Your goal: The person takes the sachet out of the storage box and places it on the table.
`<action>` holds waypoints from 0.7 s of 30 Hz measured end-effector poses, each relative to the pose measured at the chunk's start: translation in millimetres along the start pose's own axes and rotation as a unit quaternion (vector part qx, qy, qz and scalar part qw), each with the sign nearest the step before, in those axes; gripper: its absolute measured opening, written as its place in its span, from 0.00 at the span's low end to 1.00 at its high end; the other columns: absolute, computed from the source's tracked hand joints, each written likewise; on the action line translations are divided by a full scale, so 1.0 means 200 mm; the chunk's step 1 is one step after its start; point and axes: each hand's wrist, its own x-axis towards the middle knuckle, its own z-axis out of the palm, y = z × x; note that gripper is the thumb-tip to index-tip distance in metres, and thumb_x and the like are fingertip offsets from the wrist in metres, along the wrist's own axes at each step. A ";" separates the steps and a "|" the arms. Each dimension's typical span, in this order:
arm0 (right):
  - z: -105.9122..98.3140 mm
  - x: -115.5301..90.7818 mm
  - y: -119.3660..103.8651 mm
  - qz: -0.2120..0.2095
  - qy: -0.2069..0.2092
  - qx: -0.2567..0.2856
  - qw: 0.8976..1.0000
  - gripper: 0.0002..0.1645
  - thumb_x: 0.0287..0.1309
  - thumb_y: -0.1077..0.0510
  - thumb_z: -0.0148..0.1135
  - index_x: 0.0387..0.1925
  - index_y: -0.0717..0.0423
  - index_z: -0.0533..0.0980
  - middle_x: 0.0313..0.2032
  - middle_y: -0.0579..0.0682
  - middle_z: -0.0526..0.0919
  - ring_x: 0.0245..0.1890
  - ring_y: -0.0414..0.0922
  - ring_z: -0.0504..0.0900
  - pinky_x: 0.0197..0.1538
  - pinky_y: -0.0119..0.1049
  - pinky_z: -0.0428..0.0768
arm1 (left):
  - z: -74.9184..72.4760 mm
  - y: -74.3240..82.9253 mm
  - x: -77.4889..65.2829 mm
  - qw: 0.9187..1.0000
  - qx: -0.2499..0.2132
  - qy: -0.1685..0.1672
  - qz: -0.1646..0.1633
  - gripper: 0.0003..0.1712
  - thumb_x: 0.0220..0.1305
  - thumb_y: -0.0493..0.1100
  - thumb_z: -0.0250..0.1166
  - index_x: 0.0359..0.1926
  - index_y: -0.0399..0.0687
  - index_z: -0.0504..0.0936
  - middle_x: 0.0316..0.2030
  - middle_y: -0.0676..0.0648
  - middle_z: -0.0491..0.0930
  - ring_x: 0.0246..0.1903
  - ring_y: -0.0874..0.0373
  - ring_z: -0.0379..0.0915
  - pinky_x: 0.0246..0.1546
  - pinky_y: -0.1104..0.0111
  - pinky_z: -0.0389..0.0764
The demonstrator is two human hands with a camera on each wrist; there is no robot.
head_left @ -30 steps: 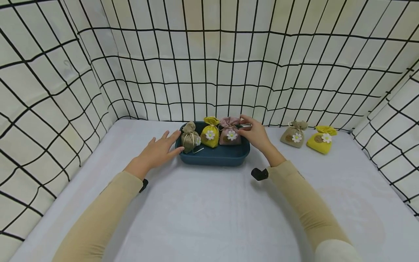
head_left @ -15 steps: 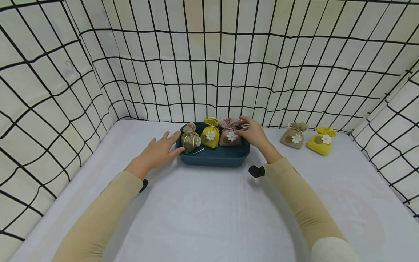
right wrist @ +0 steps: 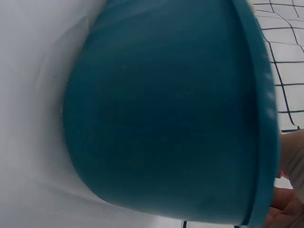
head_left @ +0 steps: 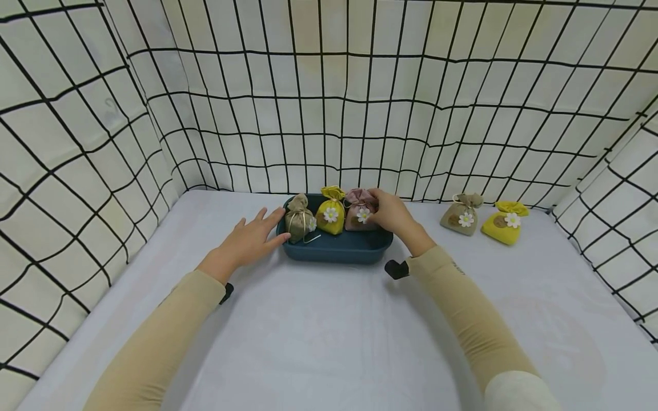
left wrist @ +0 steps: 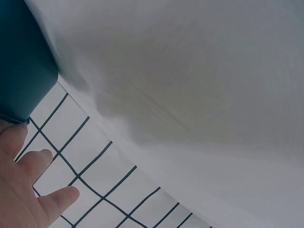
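Note:
In the head view, a dark blue tray point(head_left: 336, 254) holds three drawstring pouches in a row. A beige pouch point(head_left: 298, 218) leans at its left end, a yellow pouch point(head_left: 330, 214) stands in the middle, and a pink pouch point(head_left: 358, 220) is on the right. Each carries a white flower. My right hand point(head_left: 396, 214) grips the pink pouch at its right side, the fingertips partly hidden behind it. My left hand point(head_left: 249, 240) lies with spread fingers at the tray's left rim; the left wrist view shows its fingers point(left wrist: 59, 202) beside the tray's corner.
To the right on the white table point(head_left: 308, 331) sit another beige pouch point(head_left: 462, 214) and another yellow pouch point(head_left: 505, 222). Walls of black netting point(head_left: 370, 103) over white cloth enclose the back and both sides.
My right hand has shifted slightly left, closer round the pink pouch, and its fingers have closed in on it. My left hand has stayed at the tray's left rim.

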 end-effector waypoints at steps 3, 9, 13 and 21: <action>0.01 0.00 -0.01 0.002 -0.005 -0.023 1.000 0.43 0.59 0.66 0.73 0.74 0.62 0.65 0.61 0.64 0.79 0.56 0.57 0.78 0.61 0.53 0.76 | 0.00 0.00 0.00 1.000 0.000 0.000 0.001 0.44 0.79 0.64 0.50 0.83 0.47 0.47 0.80 0.42 0.49 0.79 0.38 0.37 0.71 0.32 0.41; 0.03 0.01 -0.01 0.006 -0.002 -0.035 0.999 0.41 0.60 0.67 0.71 0.73 0.60 0.67 0.58 0.63 0.80 0.54 0.56 0.78 0.59 0.52 0.77 | 0.00 0.00 0.00 1.000 -0.002 0.000 0.002 0.44 0.79 0.64 0.50 0.83 0.48 0.47 0.80 0.42 0.49 0.79 0.39 0.37 0.71 0.32 0.41; 0.04 0.01 -0.01 0.007 0.009 -0.041 0.999 0.38 0.60 0.66 0.72 0.71 0.60 0.70 0.56 0.62 0.82 0.51 0.55 0.79 0.56 0.51 0.78 | 0.00 0.00 0.00 1.000 -0.001 0.001 0.005 0.44 0.79 0.64 0.50 0.83 0.48 0.47 0.80 0.42 0.49 0.79 0.38 0.37 0.71 0.31 0.41; 0.04 0.01 -0.01 -0.003 0.013 -0.058 0.998 0.39 0.60 0.64 0.73 0.71 0.61 0.69 0.58 0.63 0.82 0.54 0.59 0.81 0.56 0.52 0.79 | 0.01 0.00 0.00 1.000 0.009 -0.002 0.000 0.45 0.79 0.65 0.49 0.83 0.48 0.47 0.80 0.42 0.48 0.79 0.39 0.37 0.71 0.32 0.42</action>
